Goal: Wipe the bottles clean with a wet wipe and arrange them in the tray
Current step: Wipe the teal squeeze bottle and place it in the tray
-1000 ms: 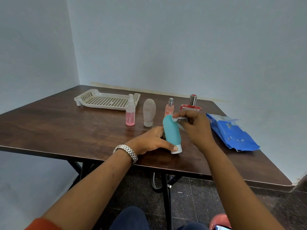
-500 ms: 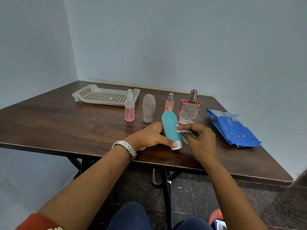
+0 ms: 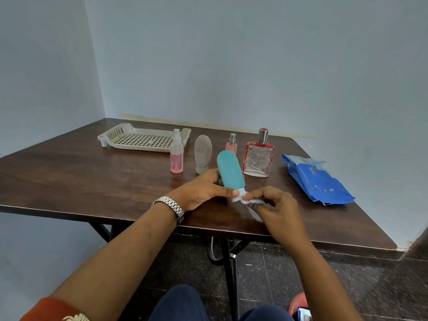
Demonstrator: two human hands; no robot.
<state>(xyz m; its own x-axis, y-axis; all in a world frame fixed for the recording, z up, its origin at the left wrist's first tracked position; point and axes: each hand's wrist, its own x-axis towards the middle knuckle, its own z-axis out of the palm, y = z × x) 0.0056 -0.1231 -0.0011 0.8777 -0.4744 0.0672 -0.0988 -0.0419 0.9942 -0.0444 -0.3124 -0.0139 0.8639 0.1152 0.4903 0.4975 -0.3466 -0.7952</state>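
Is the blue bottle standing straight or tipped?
Tipped. The left hand holds the bottle slanted, with its white cap down and its rounded end leaning left.

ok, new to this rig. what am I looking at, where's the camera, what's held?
No robot: a person's bare hands, filmed by one wide-angle camera on their head, looking down. The left hand grips a teal bottle; the right hand pinches a wet wipe at its cap end. On the table stand a pink spray bottle, a grey squeeze bottle, a small pink perfume and a red-edged glass bottle, plus a white tray with no bottles and a blue wipes pack.
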